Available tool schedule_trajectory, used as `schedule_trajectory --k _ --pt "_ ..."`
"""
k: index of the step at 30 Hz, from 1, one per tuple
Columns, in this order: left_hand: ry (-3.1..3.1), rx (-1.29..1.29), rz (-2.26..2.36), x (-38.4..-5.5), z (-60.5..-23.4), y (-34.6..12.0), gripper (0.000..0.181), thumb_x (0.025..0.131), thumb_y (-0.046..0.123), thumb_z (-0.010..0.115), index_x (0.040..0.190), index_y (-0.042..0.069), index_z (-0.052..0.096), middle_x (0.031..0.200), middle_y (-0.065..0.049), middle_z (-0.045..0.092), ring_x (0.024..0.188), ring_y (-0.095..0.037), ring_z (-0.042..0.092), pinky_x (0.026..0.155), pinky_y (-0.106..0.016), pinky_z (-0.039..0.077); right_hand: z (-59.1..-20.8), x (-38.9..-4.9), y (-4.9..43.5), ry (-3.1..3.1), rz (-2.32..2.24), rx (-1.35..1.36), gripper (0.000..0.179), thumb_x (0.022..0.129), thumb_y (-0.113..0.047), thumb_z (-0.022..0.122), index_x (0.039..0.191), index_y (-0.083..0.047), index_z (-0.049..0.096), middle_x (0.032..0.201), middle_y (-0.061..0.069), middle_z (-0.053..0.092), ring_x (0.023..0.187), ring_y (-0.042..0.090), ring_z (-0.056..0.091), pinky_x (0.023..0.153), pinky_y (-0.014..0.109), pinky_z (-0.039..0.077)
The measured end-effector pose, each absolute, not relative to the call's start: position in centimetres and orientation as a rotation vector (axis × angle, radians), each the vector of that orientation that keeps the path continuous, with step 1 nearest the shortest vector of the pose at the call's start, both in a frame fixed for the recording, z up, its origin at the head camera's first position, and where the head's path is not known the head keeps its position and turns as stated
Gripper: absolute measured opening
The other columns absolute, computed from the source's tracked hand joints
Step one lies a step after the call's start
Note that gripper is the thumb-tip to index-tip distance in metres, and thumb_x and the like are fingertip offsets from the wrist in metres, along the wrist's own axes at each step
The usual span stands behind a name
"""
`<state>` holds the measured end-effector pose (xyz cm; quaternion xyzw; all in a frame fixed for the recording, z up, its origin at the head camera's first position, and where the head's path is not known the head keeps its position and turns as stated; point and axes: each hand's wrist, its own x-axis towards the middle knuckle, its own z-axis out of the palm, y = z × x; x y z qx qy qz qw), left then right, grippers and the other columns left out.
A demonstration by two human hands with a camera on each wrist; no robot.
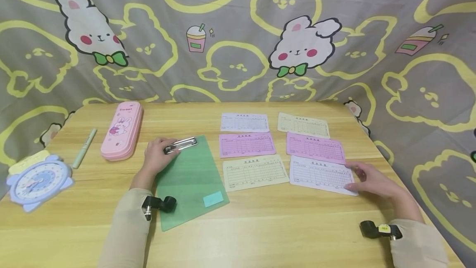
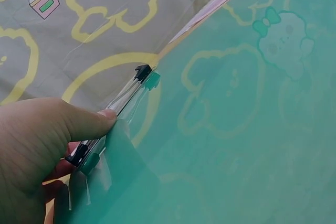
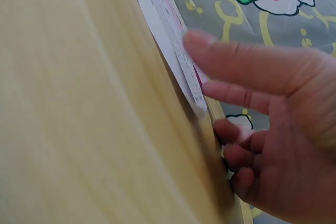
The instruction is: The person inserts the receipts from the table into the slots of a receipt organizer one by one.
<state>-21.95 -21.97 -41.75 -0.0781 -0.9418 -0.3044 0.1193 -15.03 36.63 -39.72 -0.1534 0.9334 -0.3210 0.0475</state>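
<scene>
Grey curtain (image 1: 230, 24) behind and along both sides, printed with yellow outlines, white rabbits and pink cups
Wood-grain table (image 1: 267, 230) in front, light brown
Beige sleeves (image 1: 126, 226) reaching in from lower left and lower right
Green clipboard (image 1: 193, 173) left of centre on table, translucent, turned at a slight angle; curtain pattern showing across its surface in left wrist view
Blue clock (image 1: 39, 181) at far left, pale yellow piece adjoining at upper left
Pink pencil case (image 1: 122, 131) beyond and left of clipboard, rabbit on lid
Six printed slips right of clipboard, two columns of three; left column, back to front: small white slip (image 1: 244, 122), left purple slip (image 1: 246, 144), front yellow slip (image 1: 255, 173); right column: back yellow slip (image 1: 303, 125), right purple slip (image 1: 315, 148), front white slip (image 1: 321, 175)
Left hand (image 1: 156, 156) at far end of clipboard, clamped on metal clip (image 1: 184, 144): thumb on top, fingers beneath
Right hand (image 1: 372, 179) around right end of front white slip; thumb and forefinger apart, remaining fingers loosely bent; cannot tell how firmly touching paper, thumb blurred in right wrist view
Black wrist cameras (image 1: 169, 204) at both cuffs
Pale green marker (image 1: 84, 148) between clock and pencil case
Light blue label (image 1: 213, 199) on clipboard, near right corner
</scene>
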Motion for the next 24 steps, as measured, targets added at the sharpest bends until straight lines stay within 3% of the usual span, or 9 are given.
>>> schedule_trajectory --k 5,13,17,24 --pt "-2.762 -0.221 -0.893 -21.9 -41.8 -22.0 0.038 0.075 0.019 0.065 0.109 0.003 0.057 0.103 -0.021 0.048 0.091 -0.037 0.037 0.075 -0.048 0.025 -39.9 -15.4 36.3 2.904 -0.858 -0.477 0.062 0.063 -0.016 0.076 0.111 0.010 0.045 0.099 0.019 0.050 0.077 0.021 0.039 0.063 0.027 0.032" --pt "-2.757 -0.223 -0.887 -21.8 -41.7 -22.0 0.037 0.075 0.019 0.065 0.108 0.003 0.058 0.102 -0.021 0.048 0.091 -0.037 0.038 0.075 -0.048 0.025 -39.5 -15.4 35.8 2.856 -0.914 -0.467 0.047 0.065 -0.011 0.074 0.101 0.004 0.049 0.090 0.008 0.051 0.074 0.015 0.042 0.062 0.025 0.034" --pt "-2.749 -0.227 -0.887 -21.8 -41.7 -22.0 0.038 0.075 0.019 0.065 0.108 0.002 0.058 0.102 -0.022 0.049 0.091 -0.037 0.038 0.074 -0.048 0.025 -39.2 -15.4 35.5 2.807 -0.971 -0.389 0.046 0.068 -0.009 0.071 0.104 0.006 0.046 0.091 0.009 0.052 0.075 0.015 0.046 0.064 0.024 0.037" --pt "-2.757 -0.222 -0.881 -21.9 -41.9 -22.0 0.037 0.076 0.019 0.065 0.108 0.003 0.058 0.102 -0.021 0.049 0.091 -0.036 0.038 0.073 -0.047 0.026 -39.1 -15.3 35.5 2.754 -1.107 -0.322 0.045 0.073 0.001 0.063 0.112 0.009 0.042 0.071 0.007 0.046 0.057 0.012 0.042 0.048 0.024 0.036"
